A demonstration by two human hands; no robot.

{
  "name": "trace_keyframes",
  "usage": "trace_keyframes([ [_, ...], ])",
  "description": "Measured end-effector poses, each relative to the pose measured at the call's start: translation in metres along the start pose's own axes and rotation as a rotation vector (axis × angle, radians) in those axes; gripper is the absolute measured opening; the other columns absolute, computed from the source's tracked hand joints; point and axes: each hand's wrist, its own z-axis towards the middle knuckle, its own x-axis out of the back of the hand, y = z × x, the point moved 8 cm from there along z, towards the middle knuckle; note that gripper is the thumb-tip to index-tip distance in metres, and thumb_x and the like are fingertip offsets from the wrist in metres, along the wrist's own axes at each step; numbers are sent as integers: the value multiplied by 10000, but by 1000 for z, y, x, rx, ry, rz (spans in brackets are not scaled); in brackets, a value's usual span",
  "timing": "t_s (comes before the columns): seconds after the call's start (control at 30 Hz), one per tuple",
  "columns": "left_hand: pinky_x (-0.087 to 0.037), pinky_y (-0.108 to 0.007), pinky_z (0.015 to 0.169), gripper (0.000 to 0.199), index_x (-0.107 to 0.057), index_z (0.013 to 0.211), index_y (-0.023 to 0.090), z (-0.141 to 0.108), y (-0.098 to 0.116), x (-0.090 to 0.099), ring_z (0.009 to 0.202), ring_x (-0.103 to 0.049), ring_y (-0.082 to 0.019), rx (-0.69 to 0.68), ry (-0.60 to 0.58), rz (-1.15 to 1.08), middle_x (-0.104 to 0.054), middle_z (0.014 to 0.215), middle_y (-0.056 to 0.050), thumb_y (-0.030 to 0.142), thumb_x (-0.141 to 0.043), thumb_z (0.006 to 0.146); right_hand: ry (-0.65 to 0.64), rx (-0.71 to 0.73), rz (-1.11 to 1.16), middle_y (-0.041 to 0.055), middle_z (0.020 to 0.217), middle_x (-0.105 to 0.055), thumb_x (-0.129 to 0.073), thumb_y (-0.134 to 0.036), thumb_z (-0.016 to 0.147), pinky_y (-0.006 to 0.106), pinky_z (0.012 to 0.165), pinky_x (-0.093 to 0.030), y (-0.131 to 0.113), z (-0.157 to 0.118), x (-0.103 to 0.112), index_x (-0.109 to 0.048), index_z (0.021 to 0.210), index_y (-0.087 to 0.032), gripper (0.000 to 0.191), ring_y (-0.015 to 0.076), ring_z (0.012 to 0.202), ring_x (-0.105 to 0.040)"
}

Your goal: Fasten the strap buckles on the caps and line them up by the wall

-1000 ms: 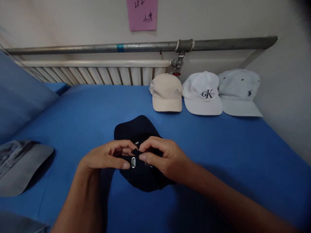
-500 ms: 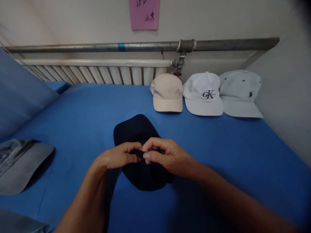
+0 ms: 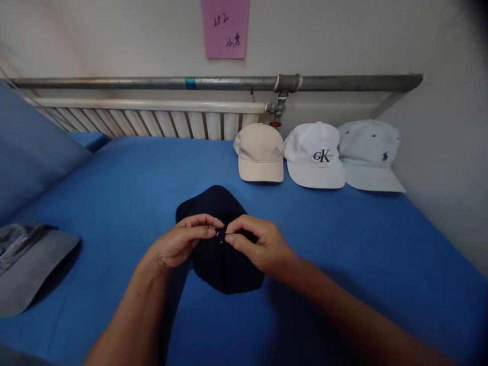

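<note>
Left hand (image 3: 173, 245) has its thumb and fingers pinched on the back of a dark cap (image 3: 229, 272), and the right hand (image 3: 265, 246) is pinching it too, fingertips right beside the other's. There's a little metal ring (image 3: 220, 237) between them. Cap's mid-bench (image 3: 343, 239), brim pointing away from the person. Off to the left is a grey cap (image 3: 34, 269), partly cut off. Further back, a beige cap (image 3: 261, 165), white cap (image 3: 316, 174) and pale cap (image 3: 364, 150) sit side by side, with a radiator (image 3: 156, 122) behind the bench.
</note>
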Motion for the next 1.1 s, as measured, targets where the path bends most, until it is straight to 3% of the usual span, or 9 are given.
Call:
trace_keyframes([
  [0.2, -426, -189, 684, 222, -721, 868, 168, 1, -2, 6, 723, -562, -86, 2, 44, -80, -646, 782, 10, 171, -791, 657, 48, 122, -70, 18, 831, -600, -574, -110, 774, 286, 729, -455, -2, -2, -1, -560, 673, -187, 128, 132, 770, -570],
  [0.37, -448, -197, 695, 241, -716, 861, 158, 0, -3, 4, 712, -581, -89, 14, 45, -105, -650, 765, 6, 136, -801, 636, 42, 153, -117, 41, 915, -599, -541, -84, 754, 278, 697, -465, -3, -4, -4, -514, 663, -188, 140, 133, 784, -584],
  [0.57, -443, -168, 678, 279, -714, 857, 149, 1, -4, 3, 700, -572, -68, 28, 56, -79, -647, 778, 9, 153, -832, 604, 5, 155, -152, 56, 935, -612, -542, -73, 740, 312, 771, -485, -4, -5, -8, -491, 647, -191, 159, 169, 911, -602],
  [0.83, -449, -197, 677, 250, -705, 839, 157, 0, 1, -1, 712, -579, -88, -27, 21, -28, -648, 777, 4, 161, -820, 617, -75, 176, -268, 56, 895, -602, -525, -63, 731, 322, 764, -490, -15, -3, -13, -477, 631, -187, 166, 175, 874, -570],
  [1.1, -445, -190, 674, 251, -688, 830, 163, -3, 5, -6, 699, -563, -78, -83, -5, -4, -641, 763, 14, 150, -819, 617, -148, 285, -479, 72, 797, -569, -504, -37, 735, 356, 740, -473, -39, -8, -18, -507, 650, -172, 160, 197, 807, -525],
])
